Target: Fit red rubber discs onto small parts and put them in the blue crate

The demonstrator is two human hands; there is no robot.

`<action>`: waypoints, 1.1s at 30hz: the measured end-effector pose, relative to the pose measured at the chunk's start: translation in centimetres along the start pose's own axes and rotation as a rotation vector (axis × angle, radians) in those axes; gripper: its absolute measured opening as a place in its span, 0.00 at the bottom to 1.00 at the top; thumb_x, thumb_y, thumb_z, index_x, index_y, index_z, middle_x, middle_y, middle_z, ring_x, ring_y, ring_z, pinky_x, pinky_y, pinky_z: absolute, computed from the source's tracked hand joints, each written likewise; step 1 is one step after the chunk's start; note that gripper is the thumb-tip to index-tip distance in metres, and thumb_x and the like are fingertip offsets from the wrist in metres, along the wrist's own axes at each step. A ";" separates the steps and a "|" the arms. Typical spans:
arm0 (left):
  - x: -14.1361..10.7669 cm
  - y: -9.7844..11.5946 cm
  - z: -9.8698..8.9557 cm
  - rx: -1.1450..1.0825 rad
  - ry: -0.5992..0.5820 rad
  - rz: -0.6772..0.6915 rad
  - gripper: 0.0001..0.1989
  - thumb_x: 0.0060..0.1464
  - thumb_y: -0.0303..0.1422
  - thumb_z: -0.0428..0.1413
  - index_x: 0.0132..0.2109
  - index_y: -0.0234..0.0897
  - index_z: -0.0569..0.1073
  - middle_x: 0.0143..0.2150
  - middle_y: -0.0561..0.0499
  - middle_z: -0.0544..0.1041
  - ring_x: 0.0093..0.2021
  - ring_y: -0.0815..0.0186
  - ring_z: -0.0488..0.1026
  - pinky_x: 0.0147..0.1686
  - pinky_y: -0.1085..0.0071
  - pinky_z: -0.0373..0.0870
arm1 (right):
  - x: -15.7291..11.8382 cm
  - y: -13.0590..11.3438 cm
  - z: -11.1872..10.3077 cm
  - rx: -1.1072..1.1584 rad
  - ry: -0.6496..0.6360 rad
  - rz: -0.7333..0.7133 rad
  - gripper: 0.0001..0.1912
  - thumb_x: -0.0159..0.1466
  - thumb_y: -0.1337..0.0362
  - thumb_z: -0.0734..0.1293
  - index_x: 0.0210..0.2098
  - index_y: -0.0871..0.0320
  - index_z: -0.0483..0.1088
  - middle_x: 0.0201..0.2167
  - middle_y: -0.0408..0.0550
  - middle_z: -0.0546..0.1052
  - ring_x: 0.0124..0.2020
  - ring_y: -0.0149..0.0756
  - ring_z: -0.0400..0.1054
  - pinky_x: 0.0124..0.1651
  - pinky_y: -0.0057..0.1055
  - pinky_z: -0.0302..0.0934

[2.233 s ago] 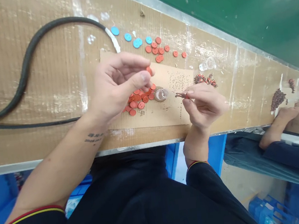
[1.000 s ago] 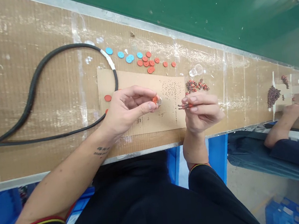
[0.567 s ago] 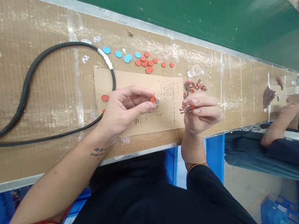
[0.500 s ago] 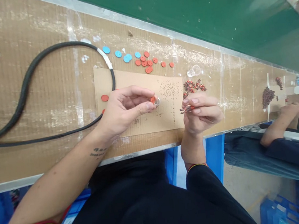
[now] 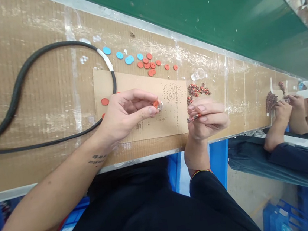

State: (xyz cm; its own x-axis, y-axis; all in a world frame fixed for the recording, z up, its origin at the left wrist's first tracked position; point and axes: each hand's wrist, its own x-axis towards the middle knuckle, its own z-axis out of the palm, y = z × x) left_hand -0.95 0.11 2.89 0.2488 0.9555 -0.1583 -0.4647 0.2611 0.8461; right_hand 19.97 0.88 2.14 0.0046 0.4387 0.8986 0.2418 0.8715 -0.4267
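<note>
Between thumb and fingers, my left hand (image 5: 128, 113) pinches a small red disc (image 5: 155, 104) with a clear piece (image 5: 160, 106) at its outer side. My right hand (image 5: 209, 118) is closed on small red and dark pieces (image 5: 193, 118) that stick out of its fingertips. Both hands are over or beside a cardboard sheet (image 5: 144, 131) dotted with many tiny dark bits. Just beyond my right hand lie piles of similar red and dark pieces (image 5: 193, 90). Several red discs (image 5: 152, 65) and blue discs (image 5: 119, 55) lie past the sheet.
A thick black cable (image 5: 22, 75) loops over the cardboard-covered table (image 5: 43, 106) at left. Clear round pieces (image 5: 198, 74) sit beyond the right pile. At far right, other people's hands (image 5: 284, 110) work near a dark pile (image 5: 270, 102). A green surface (image 5: 185, 6) borders the far side.
The view has shifted slightly. The pieces in my right hand have tilted a little, while my left hand keeps its pinch. At far right, another person's hand has moved to the dark pile.
</note>
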 end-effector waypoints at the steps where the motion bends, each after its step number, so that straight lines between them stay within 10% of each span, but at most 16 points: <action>1: 0.0 0.0 -0.1 -0.010 0.001 0.001 0.14 0.43 0.35 0.77 0.37 0.38 0.84 0.34 0.50 0.85 0.35 0.64 0.83 0.38 0.68 0.84 | 0.0 0.0 -0.1 -0.006 0.002 -0.003 0.10 0.68 0.65 0.75 0.32 0.51 0.72 0.35 0.33 0.81 0.31 0.24 0.80 0.27 0.23 0.76; 19: 2.0 1.6 -3.2 -0.179 0.097 0.135 0.15 0.43 0.33 0.80 0.38 0.41 0.85 0.34 0.55 0.84 0.30 0.73 0.77 0.31 0.74 0.75 | 0.9 0.4 -2.0 -0.369 -0.503 0.227 0.11 0.70 0.70 0.69 0.45 0.48 0.78 0.34 0.42 0.83 0.32 0.33 0.77 0.32 0.36 0.75; 27: 1.8 2.3 -2.0 -0.175 0.186 0.128 0.16 0.61 0.13 0.58 0.35 0.37 0.81 0.30 0.55 0.82 0.27 0.75 0.78 0.29 0.78 0.74 | 1.2 -0.1 -2.4 -0.348 -0.653 0.359 0.09 0.70 0.69 0.70 0.41 0.45 0.77 0.30 0.39 0.82 0.29 0.34 0.75 0.32 0.38 0.74; 33: 1.8 2.1 -2.6 -0.126 0.054 0.149 0.17 0.42 0.35 0.80 0.37 0.42 0.83 0.30 0.61 0.82 0.31 0.76 0.78 0.34 0.80 0.80 | 1.0 -0.1 -2.2 -0.382 -0.786 0.387 0.09 0.69 0.67 0.70 0.40 0.42 0.78 0.31 0.40 0.84 0.31 0.37 0.77 0.35 0.42 0.78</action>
State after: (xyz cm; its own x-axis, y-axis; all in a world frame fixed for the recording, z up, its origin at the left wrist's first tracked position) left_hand -3.70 2.73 3.04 0.1252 0.9900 -0.0657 -0.5965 0.1281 0.7923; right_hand 22.08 0.77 3.34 -0.4688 0.8245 0.3171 0.6614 0.5655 -0.4926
